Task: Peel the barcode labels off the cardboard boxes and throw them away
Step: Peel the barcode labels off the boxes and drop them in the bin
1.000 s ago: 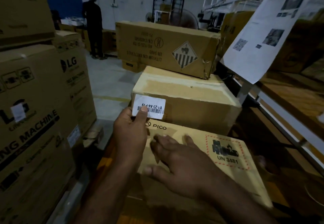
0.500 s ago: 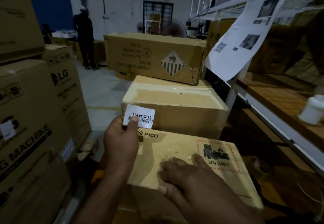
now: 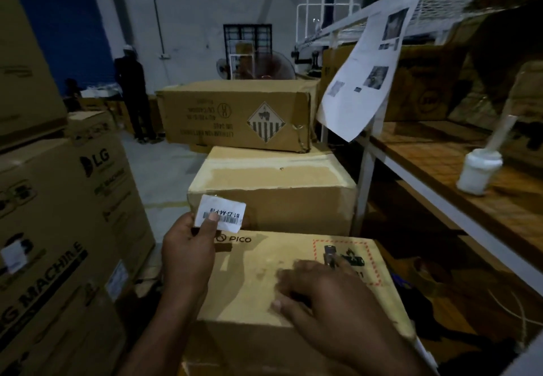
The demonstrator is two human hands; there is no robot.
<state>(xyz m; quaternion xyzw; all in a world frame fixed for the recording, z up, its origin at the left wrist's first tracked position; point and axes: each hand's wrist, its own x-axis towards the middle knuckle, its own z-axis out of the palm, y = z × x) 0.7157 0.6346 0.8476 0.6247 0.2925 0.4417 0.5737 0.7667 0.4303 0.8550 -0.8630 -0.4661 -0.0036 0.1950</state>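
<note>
The left hand (image 3: 188,255) pinches a small white rectangular barcode label (image 3: 221,212) by its lower left corner, thumb on the printed face and the other fingers curled behind it. The label's printing reads upside down. It is held up in front of the near face of a plain brown cardboard box with tape across its top (image 3: 273,193); whether it touches that face cannot be told. The right hand (image 3: 332,302) lies palm down on the top of the nearest brown cardboard box printed PICO (image 3: 255,270), fingers straight and slightly spread, blurred, beside a red dashed hazard mark. Behind the plain box sits a long brown cardboard box with a striped diamond hazard mark (image 3: 235,114). To the left stand tall brown LG cardboard cartons (image 3: 58,214). On the right, a white metal rack with wooden shelves (image 3: 440,164) carries a white plastic jar with a stick in it (image 3: 479,172), and a white printed paper sheet (image 3: 361,73) hangs from its upper level. A person in dark clothes (image 3: 132,93) stands far back by the wall.
</note>
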